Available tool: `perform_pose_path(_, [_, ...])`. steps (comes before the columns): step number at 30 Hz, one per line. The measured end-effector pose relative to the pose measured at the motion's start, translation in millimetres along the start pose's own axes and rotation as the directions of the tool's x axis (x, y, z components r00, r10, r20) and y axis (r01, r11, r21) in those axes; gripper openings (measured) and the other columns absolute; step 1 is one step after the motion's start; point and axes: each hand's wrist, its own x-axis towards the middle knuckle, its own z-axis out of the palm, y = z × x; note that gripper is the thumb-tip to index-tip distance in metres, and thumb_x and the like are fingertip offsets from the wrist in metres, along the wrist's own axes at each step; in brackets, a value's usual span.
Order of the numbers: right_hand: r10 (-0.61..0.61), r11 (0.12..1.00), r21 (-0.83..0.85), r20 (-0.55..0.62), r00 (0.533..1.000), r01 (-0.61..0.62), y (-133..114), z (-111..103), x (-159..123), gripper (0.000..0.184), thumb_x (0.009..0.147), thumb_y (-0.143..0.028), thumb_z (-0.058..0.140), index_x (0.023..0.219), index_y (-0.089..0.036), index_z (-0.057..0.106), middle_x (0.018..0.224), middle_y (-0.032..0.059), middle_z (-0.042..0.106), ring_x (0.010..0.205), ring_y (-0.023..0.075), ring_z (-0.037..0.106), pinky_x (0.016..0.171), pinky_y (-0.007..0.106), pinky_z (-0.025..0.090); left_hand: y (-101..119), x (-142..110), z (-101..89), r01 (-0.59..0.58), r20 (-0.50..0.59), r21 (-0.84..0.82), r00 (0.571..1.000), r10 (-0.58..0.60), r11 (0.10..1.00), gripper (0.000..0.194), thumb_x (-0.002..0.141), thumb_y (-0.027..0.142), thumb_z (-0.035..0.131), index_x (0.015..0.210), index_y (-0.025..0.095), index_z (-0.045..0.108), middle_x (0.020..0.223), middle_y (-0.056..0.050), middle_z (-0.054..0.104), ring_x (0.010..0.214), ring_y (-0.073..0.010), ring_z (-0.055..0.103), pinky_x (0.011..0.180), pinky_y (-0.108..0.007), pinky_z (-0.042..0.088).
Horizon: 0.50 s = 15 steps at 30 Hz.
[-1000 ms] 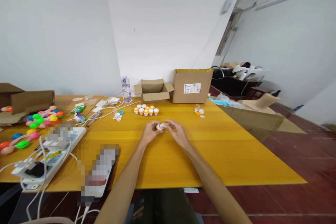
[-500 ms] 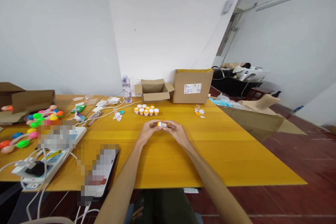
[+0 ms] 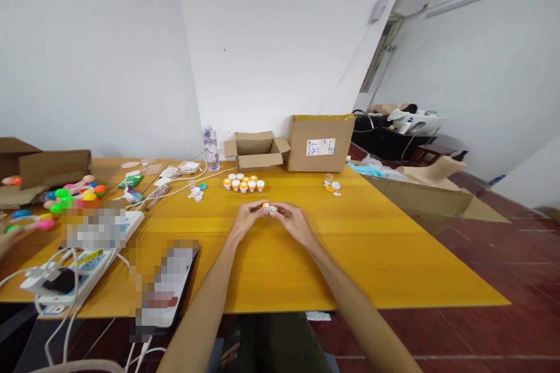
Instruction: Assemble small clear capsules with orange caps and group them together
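My left hand (image 3: 248, 220) and my right hand (image 3: 294, 221) meet over the middle of the table. Between their fingertips is a small white-and-orange capped container (image 3: 267, 207), lying on its side and partly hidden by the fingers. The left fingers pinch its orange end, the right fingers its whitish end. Just beyond my hands stands a cluster of several similar containers (image 3: 244, 186) with white and orange tops. Small loose white, clear and orange parts (image 3: 333, 186) lie to the right, and white parts with a teal ring (image 3: 198, 191) to the left.
An open cardboard box (image 3: 261, 159), a closed carton (image 3: 321, 145) and a water bottle (image 3: 210, 149) stand by the wall. Leftward are a phone (image 3: 168, 291), a power strip (image 3: 94, 265) with cables and colourful balls (image 3: 65, 195). Another person's hand (image 3: 6, 242) shows at the left edge.
The container has turned slightly between my fingers, and my hands stay almost in place. Another person's hand has entered at the left edge, and some colourful balls there have shifted.
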Motion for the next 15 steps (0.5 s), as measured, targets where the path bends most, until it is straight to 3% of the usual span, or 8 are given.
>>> perform_pose_path(8, [0.071,0.997,0.008,0.071,0.995,-0.072,0.1,0.4,-1.6,0.038,0.081,-0.056,0.059,0.089,-0.021,0.073,0.075,0.0021,0.073,0.063,0.0179,0.064,0.064,0.031,0.053,-4.4,0.8,-2.0,-0.012,0.011,0.037,1.000,0.012,0.999,0.044,0.063,0.041,0.083,0.100,0.018,0.078,0.076,-0.003,0.075,0.077,-0.0190,0.065,0.080,-0.033,0.052])
perform_pose_path(12, [0.097,0.992,0.075,0.074,0.993,-0.102,2.9,3.0,-2.2,0.039,0.074,-0.053,0.068,0.099,-0.022,0.066,0.079,0.0010,0.072,0.070,0.0180,0.067,0.067,0.031,0.054,-4.2,0.9,-2.3,-0.021,0.017,0.020,1.000,0.021,1.000,0.040,0.063,0.040,0.083,0.097,0.019,0.079,0.089,-0.006,0.077,0.084,-0.0209,0.066,0.083,-0.034,0.052])
perform_pose_path(15, [0.069,0.992,0.103,0.090,0.994,-0.078,2.5,4.7,-2.4,0.036,0.070,-0.047,0.072,0.095,-0.024,0.061,0.085,0.0008,0.073,0.076,0.0182,0.068,0.073,0.032,0.054,-3.7,0.5,-2.1,-0.021,0.010,0.020,1.000,0.021,1.000,0.040,0.064,0.041,0.082,0.097,0.019,0.079,0.094,-0.006,0.077,0.086,-0.0213,0.066,0.083,-0.034,0.051])
